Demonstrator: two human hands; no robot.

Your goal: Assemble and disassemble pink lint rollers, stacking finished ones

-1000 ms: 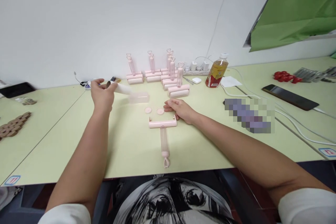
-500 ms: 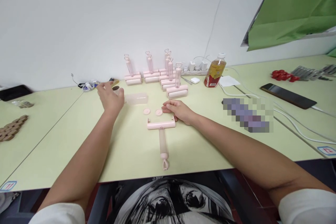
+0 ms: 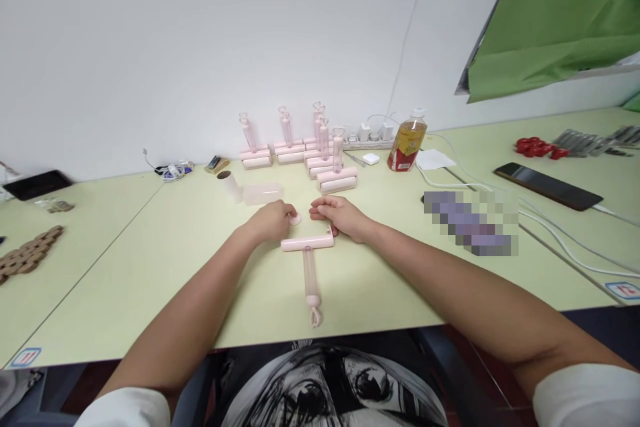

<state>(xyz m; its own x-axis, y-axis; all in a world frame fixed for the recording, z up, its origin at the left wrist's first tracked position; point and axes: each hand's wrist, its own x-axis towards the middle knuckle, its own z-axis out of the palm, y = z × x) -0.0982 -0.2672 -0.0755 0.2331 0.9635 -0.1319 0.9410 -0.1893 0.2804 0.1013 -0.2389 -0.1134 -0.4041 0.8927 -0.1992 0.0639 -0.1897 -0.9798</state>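
Note:
My left hand (image 3: 273, 219) is on the table with its fingers curled down and the fingertips on a small round pink end cap (image 3: 297, 219). Another such cap is hidden, probably beneath this hand. Just to the right, my right hand (image 3: 341, 217) rests on its side, fingers extended and holding nothing. In front of both hands lies a pink lint roller frame (image 3: 307, 243), its clear handle (image 3: 311, 273) and heart-shaped loop pointing toward me. Beyond my left hand, a white paper roll (image 3: 230, 187) stands beside a translucent pink cover (image 3: 263, 194).
Several assembled pink lint rollers (image 3: 337, 177) stand by the wall. A drink bottle (image 3: 407, 141), a power strip (image 3: 373, 145) and a black phone (image 3: 547, 187) with white cables are to the right. Brown wooden pieces (image 3: 30, 253) lie at far left.
My left hand has left the paper roll, which now stands on the table, and has come right and nearer to the caps. The right hand stays in place.

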